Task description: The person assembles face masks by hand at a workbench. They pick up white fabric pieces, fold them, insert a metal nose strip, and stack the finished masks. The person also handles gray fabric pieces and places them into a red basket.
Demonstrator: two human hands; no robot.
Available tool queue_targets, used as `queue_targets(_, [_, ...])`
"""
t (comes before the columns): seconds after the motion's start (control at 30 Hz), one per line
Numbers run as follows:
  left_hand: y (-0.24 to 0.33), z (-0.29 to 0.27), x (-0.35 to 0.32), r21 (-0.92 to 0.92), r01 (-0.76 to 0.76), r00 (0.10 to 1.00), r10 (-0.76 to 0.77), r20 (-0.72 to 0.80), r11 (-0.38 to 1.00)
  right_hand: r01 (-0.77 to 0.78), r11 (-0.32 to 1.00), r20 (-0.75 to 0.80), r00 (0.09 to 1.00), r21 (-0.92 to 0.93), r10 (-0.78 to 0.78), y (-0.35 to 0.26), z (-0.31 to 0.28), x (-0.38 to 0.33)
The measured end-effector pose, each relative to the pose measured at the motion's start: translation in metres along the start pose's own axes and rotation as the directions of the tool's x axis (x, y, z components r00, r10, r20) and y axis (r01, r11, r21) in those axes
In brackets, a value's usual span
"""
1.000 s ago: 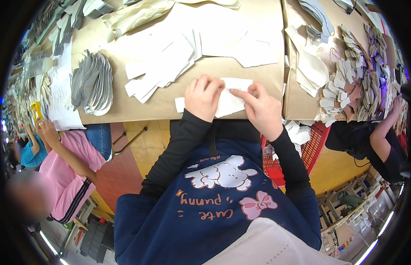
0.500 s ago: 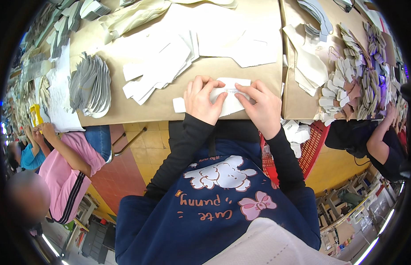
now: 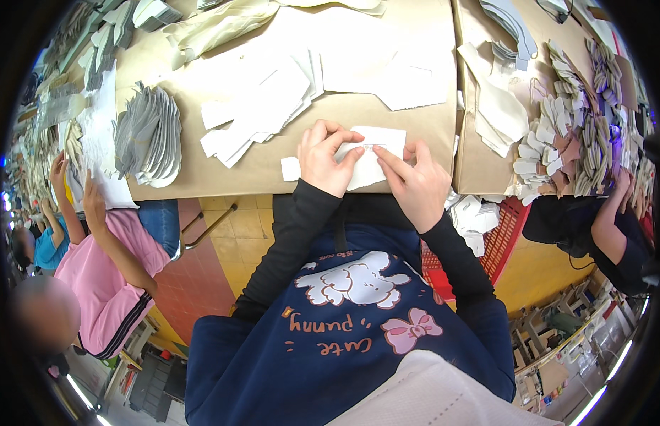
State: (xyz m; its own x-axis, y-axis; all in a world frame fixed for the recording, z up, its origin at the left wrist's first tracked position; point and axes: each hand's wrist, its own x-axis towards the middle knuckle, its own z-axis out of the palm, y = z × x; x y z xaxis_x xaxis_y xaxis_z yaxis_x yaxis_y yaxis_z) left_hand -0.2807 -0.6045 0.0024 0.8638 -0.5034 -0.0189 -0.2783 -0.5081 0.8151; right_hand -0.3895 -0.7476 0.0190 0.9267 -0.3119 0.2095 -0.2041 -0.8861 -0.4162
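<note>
A flat white cut piece (image 3: 386,136) with small dark marks near its middle lies at the table's front edge, between my hands. My left hand (image 3: 324,160) is closed, its thumb and index finger pinching the left side of the piece. My right hand (image 3: 421,181) bears on the right side with its index fingertip beside the marks; its thumb sits close to the index and the other fingers are curled. A small white square scrap (image 3: 291,169) rests just left of my left hand.
Overlapping white pieces (image 3: 262,117) spread behind my hands, with larger white sheets (image 3: 415,82) farther right. A grey stack (image 3: 149,135) stands at left. Light piles (image 3: 546,135) cover the right table. A red basket (image 3: 511,227) holds white scraps below. Co-workers sit on both sides.
My right hand has slid slightly down on the white piece, baring its upper right corner. My left hand keeps its pinch. The pink-shirted co-worker's hands have moved apart, and the yellow tool is less visible.
</note>
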Motion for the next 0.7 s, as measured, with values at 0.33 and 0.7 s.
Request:
queue_targets(0.33, [-0.001, 0.001, -0.001, 0.026, -0.043, 0.999, 0.044, -0.025, 0.999, -0.066, 0.988, 0.061, 0.996, 0.136, 0.059, 0.000, -0.005, -0.004])
queue_targets(0.7, [-0.004, -0.002, -0.003, 0.071, -0.098, 0.995, 0.096, 0.031, 0.993, -0.314, 0.888, 0.109, 0.949, 0.335, 0.294, 0.004, -0.015, -0.004])
